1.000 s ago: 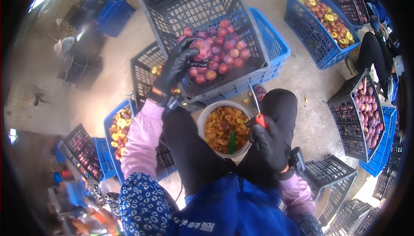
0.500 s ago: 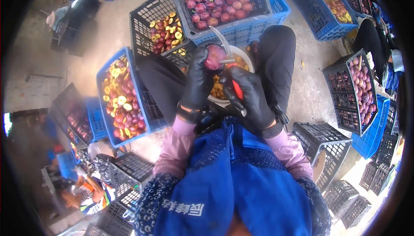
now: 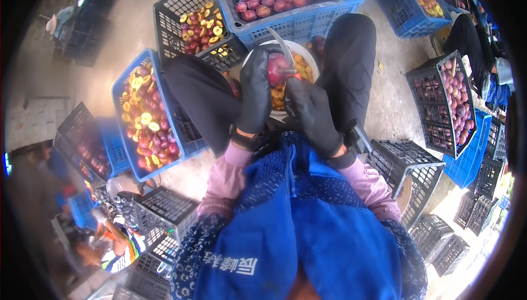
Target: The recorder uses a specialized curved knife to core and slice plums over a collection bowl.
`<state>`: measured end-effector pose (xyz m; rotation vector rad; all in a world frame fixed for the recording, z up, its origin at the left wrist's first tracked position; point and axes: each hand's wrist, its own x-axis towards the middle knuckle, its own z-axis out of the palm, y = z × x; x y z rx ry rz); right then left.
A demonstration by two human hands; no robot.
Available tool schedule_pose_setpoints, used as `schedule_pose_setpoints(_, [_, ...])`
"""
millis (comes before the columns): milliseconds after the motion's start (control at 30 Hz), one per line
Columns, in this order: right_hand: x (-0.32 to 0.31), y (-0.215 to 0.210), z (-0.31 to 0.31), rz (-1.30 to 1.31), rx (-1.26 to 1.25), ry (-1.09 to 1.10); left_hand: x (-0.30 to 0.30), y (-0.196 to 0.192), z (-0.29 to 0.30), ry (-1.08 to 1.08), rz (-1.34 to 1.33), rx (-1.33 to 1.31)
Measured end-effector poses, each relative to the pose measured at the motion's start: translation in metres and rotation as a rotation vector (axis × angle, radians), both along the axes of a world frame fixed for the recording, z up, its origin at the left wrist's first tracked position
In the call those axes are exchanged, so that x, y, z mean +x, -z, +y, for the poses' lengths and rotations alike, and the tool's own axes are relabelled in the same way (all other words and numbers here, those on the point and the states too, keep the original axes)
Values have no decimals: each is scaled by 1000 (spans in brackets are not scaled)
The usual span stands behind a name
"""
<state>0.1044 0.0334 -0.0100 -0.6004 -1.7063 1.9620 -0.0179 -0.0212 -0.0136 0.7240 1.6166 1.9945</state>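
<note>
The round purple-red plum (image 3: 276, 71) lies against the inner side of the black-gloved left hand (image 3: 254, 91), whose fingers curl closed about it. The black-gloved right hand (image 3: 312, 108) is closed on the orange-red handle of a curved, metal-bladed knife (image 3: 282, 41); the blade passes along the plum's upper right, contact indiscernible. Beneath lies a round white bucket (image 3: 314, 61) of cut yellow fruit (image 3: 302, 66). Black-trousered legs (image 3: 351, 53) bound it laterally; a blue plastic crate (image 3: 299, 28) stands beyond. Bare grey floor (image 3: 391, 89) opens at right.
</note>
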Motion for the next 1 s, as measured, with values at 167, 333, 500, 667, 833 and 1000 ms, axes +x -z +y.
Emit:
schedule_pose_setpoints(167, [-4, 23, -3, -32, 610, 183, 7, 19, 4, -30, -68, -46])
schedule_pose_setpoints(333, [-2, 37, 4, -67, 851, 268, 5, 41, 9, -67, 366, -160])
schedule_pose_setpoints(500, [0, 36, 10, -236, 1070, 223, 11, 27, 2, 11, 151, -139])
schedule_pose_setpoints(667, [-9, 11, 55, -87, 708, 380, 27, 55, -10, 75, 308, -299])
schedule_pose_setpoints(833, [6, 0, 36, 40, 22, 237, 14, 11, -1, 48, -257, -69])
schedule_pose_setpoints(1000, [8, 10, 25, 16, 60, 191, 18, 25, 3, 31, 346, -106])
